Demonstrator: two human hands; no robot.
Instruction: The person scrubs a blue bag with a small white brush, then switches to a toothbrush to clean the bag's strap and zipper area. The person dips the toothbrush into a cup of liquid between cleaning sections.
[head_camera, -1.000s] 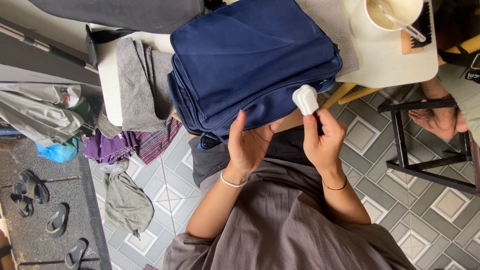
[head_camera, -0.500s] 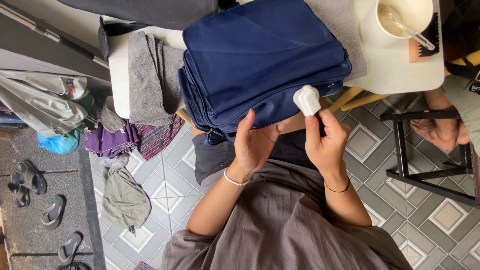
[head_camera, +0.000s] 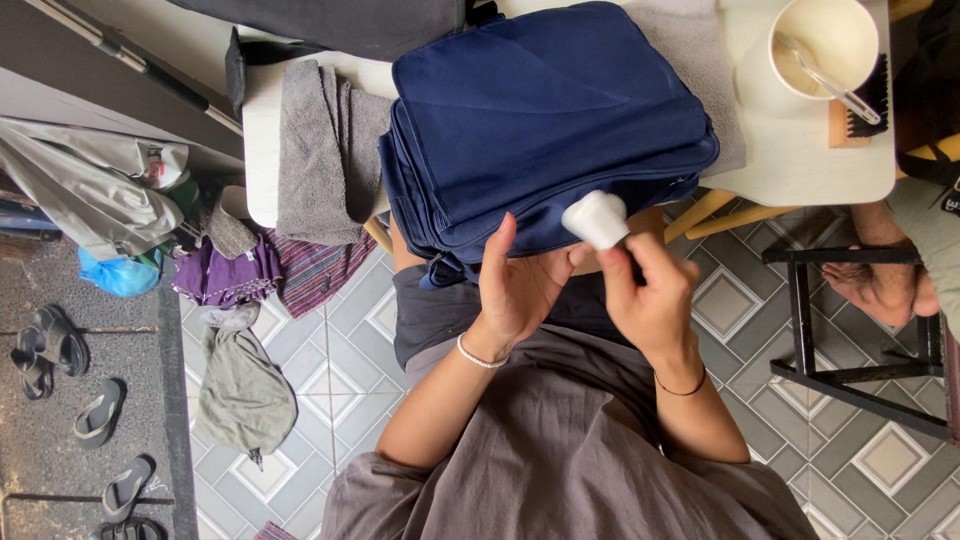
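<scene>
I saw my right hand (head_camera: 655, 295) pinching a small white pad (head_camera: 595, 219) against the folded navy cloth (head_camera: 545, 120) on the tabletop (head_camera: 800, 160) (near edge), while my left hand (head_camera: 520, 285) stayed open-palmed beside it.

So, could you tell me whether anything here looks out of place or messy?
Yes: clothes lie loose on the tiled floor left of the table, a purple garment and a grey one. On the table, the folded navy cloth overhangs the near edge.

A home laundry corner: tiled floor (head_camera: 340, 370), scattered clothes (head_camera: 240, 385) (sandals (head_camera: 100, 410) too).
</scene>
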